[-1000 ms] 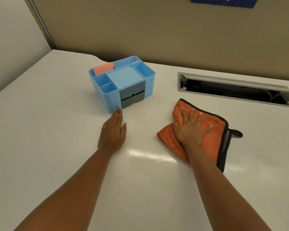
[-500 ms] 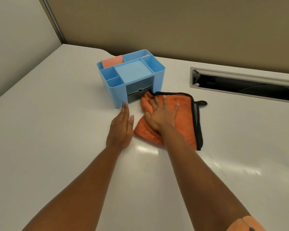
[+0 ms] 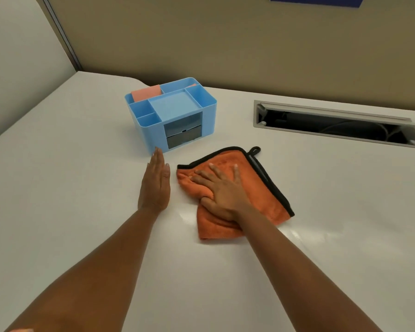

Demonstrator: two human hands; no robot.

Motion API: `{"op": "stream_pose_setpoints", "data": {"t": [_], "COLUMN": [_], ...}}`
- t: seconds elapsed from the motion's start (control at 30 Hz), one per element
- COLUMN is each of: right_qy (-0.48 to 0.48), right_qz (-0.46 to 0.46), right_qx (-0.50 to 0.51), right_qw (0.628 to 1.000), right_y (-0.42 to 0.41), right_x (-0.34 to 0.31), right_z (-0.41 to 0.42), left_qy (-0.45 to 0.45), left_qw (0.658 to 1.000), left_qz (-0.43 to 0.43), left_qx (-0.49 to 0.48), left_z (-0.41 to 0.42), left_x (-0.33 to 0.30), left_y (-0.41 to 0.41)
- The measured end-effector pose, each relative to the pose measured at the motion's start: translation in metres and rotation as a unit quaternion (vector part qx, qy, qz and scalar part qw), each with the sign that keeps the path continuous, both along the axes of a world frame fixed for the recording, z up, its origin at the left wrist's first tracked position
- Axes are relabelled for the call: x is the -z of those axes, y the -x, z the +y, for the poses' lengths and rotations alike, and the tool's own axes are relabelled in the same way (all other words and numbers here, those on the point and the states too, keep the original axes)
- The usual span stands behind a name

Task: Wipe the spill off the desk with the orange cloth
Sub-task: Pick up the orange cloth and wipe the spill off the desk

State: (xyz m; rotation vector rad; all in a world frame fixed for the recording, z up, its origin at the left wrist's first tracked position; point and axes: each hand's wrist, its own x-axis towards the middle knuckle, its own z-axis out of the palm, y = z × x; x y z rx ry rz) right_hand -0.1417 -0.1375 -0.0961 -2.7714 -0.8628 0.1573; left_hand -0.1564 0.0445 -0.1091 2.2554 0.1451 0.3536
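An orange cloth (image 3: 261, 188) with a black border and a small hanging loop lies folded on the white desk (image 3: 70, 188). My right hand (image 3: 222, 190) presses flat on the cloth, fingers spread, palm down. My left hand (image 3: 155, 185) rests flat on the bare desk just left of the cloth, fingers together, its tips close to the blue organizer. A faint glossy sheen shows on the desk near the cloth's near edge; no distinct spill is visible.
A blue desk organizer (image 3: 170, 113) with compartments, a small drawer and pink notes stands behind my hands. An open cable slot (image 3: 333, 123) cuts into the desk at the back right. Partition walls (image 3: 225, 44) close the back and left.
My right hand has slid the cloth from the right to against the organizer's drawer, then back toward me and slightly right. My left hand has stayed flat on the desk.
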Motion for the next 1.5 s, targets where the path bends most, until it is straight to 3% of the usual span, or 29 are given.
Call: {"op": "stream_pose_setpoints", "data": {"t": [0.23,0.43,0.53,0.8,1.0,1.17,1.3,1.5], "right_qy": [0.017,0.034,0.042,0.021,0.009,0.024,0.044,0.075], "right_qz": [-0.005,0.001,0.001,-0.014,-0.017,-0.034,-0.037,-0.02], "right_qx": [0.218,0.31,0.288,0.066,-0.037,-0.11,-0.063,0.168], "right_qw": [0.976,0.95,0.957,0.998,0.999,0.993,0.996,0.983], "right_y": [-0.013,-0.033,-0.034,0.011,0.058,0.083,0.077,0.058], "right_x": [-0.001,0.003,0.003,0.004,0.003,0.005,0.001,0.0], "right_z": [-0.113,-0.096,-0.063,0.029,0.03,-0.011,-0.07,-0.171], "left_qy": [-0.031,-0.003,-0.002,0.022,0.042,-0.034,-0.142,-0.216], "left_qw": [0.999,0.999,0.999,0.999,0.997,0.998,0.99,0.975], "left_qz": [0.038,0.052,0.05,0.023,-0.016,-0.006,0.023,0.035], "left_qx": [0.002,-0.006,-0.001,-0.026,-0.068,-0.051,0.013,0.043], "left_z": [-0.003,-0.002,-0.003,-0.001,0.001,-0.001,-0.005,-0.011], "left_x": [0.003,0.004,0.006,0.005,0.003,0.004,0.005,0.002], "left_y": [-0.003,-0.01,-0.008,-0.008,0.0,0.008,0.015,0.018]}}
